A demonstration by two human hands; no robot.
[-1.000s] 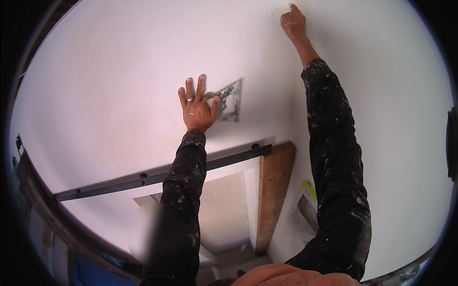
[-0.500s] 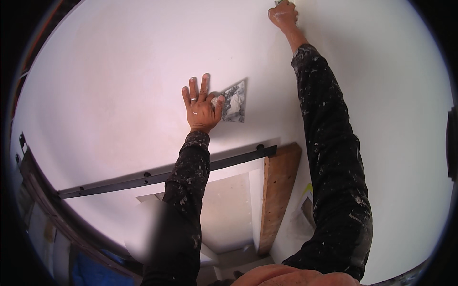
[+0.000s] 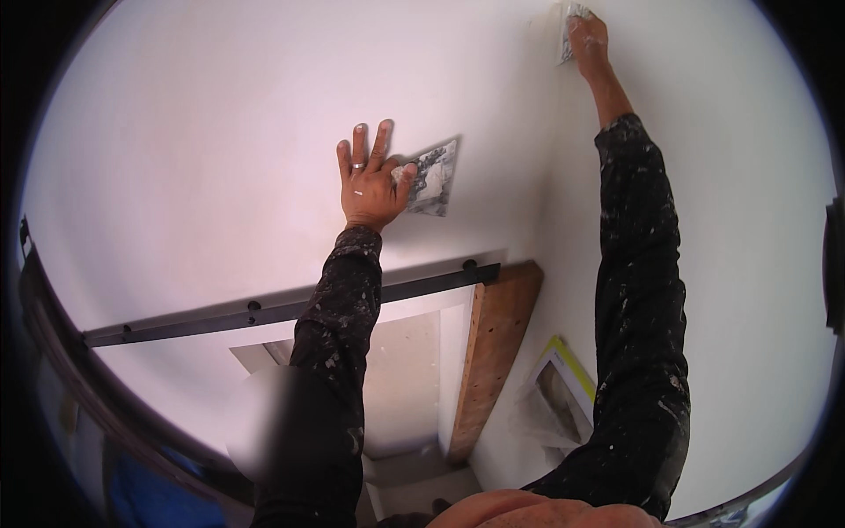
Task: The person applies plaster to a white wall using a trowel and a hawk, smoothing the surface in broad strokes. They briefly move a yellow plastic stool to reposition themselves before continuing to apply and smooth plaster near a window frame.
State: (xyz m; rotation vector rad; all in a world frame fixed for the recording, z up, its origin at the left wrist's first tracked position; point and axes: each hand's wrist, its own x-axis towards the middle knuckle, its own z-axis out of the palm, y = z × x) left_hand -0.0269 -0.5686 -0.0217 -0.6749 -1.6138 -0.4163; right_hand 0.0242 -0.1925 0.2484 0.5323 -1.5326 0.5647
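Note:
My left hand [image 3: 373, 187] is raised against the white wall [image 3: 220, 150], with three fingers spread upward and a ring on one of them. Thumb and forefinger pinch a flat putty knife [image 3: 435, 180] whose blade is smeared with pale filler; its handle is hidden by the hand. High up at the wall corner, my right hand [image 3: 590, 42] is closed round a second putty knife [image 3: 564, 42]. That blade is by the corner, close to the wall. Both dark sleeves are spattered with white.
Below my left hand a dark metal rail [image 3: 290, 311] with round knobs runs along the wall above a doorway. A wooden post [image 3: 493, 356] stands at its right end. A box with a yellow-green edge [image 3: 572, 370] is beside my right arm.
My right hand has shifted right and slightly down, and more of its putty knife shows. My left hand keeps its pinch on the other knife. The whole view has shifted a little.

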